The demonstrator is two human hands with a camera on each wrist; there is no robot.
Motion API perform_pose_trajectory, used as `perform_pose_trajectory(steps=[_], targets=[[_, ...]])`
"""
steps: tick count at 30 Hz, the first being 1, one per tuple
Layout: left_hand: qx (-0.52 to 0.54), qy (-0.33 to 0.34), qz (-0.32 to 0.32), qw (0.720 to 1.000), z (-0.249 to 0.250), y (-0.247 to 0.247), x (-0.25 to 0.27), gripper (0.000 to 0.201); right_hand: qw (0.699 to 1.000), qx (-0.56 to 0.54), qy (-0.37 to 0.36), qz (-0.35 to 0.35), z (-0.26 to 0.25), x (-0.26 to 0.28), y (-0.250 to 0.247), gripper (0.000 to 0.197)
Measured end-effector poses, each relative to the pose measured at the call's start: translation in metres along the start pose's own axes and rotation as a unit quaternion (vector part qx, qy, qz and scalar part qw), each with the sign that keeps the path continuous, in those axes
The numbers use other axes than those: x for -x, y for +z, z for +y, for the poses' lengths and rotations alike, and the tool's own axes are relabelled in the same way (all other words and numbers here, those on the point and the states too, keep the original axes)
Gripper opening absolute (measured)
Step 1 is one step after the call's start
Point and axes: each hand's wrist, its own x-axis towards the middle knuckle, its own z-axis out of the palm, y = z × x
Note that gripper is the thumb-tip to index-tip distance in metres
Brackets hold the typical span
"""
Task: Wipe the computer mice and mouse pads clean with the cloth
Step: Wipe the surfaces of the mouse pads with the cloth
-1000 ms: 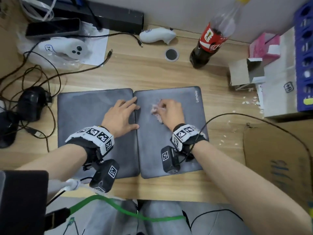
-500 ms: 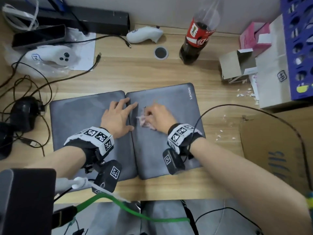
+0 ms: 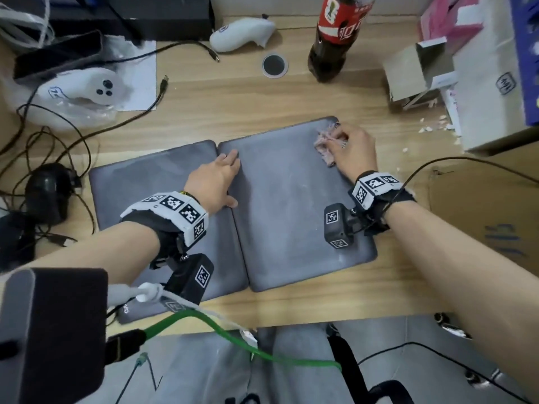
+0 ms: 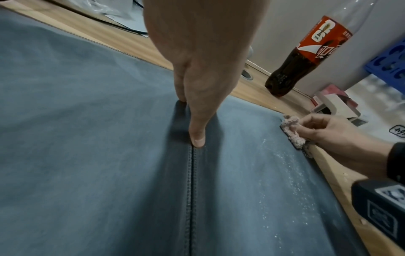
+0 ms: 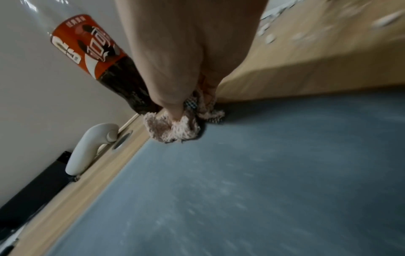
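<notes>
Cloth (image 3: 326, 147) in right hand (image 3: 354, 150)

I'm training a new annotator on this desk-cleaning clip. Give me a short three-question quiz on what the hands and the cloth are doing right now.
1. True or false: the right hand grips the cloth at the far right corner of the right mouse pad.
2. Multiple choice: the left hand is A) lifting the cola bottle; B) lying flat by the seam where the left mouse pad meets the right one; C) holding a black mouse.
3. Fill in: the white specks on the right pad lie mostly along its ___ side.

Key: 1 true; 2 B; 3 right.
</notes>
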Motion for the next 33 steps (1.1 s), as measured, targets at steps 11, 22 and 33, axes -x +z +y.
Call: perform_pose_trajectory(steps=[11, 22, 33], targets=[[-0.064, 0.075, 0.008, 0.995, -0.006, 0.001, 0.004, 0.092, 0.994, -0.013, 0.103, 0.029, 0.032, 0.118, -0.011, 0.009], [-0.139, 0.095, -0.003, 0.986, -0.004, 0.007, 0.001, 0.107, 0.964, -0.053, 0.226, 0.127, 0.011, 0.205, 0.012, 0.005], [-0.119, 0.09, -0.007, 0.989, 0.002, 0.008, -0.003, 0.106, 0.987, -0.079, 0.139, -0.007, -0.108, 0.262, 0.114, 0.002]])
